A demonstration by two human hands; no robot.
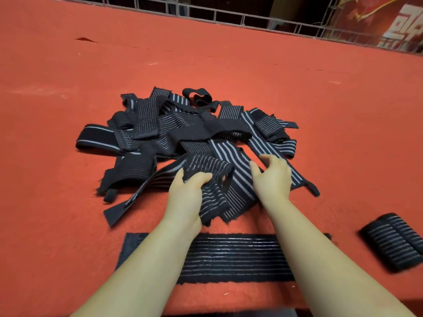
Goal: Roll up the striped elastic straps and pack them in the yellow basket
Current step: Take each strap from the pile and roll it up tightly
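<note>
straps: a loose heap of black elastic straps with grey stripes (183,131) lies in the middle of the red worktop (320,106), tangled and overlapping, so each one likely has to be pulled free before rolling.
left hand: the left hand (185,197) pinches a folded strap (207,170) at the near edge of the heap, thumb on top and fingers hidden under the cloth; the grip is closed round that strap, seemingly to lift it clear.
right hand: the right hand (272,177) rests on a wider striped strap (238,170) just beside it, fingers curled against the cloth; whether this grip actually clamps the cloth i cannot tell.
flat strap: 1 strap (229,257) lies stretched out flat under both forearms, nearest the person, probably laid out ready for rolling.
rolled strap: 1 finished roll (393,241) sits apart at the right edge of the worktop.
basket: no yellow basket shows in this view, so its contents cannot be told.
background: a wire grid fence (229,17) runs along the far edge.
</note>
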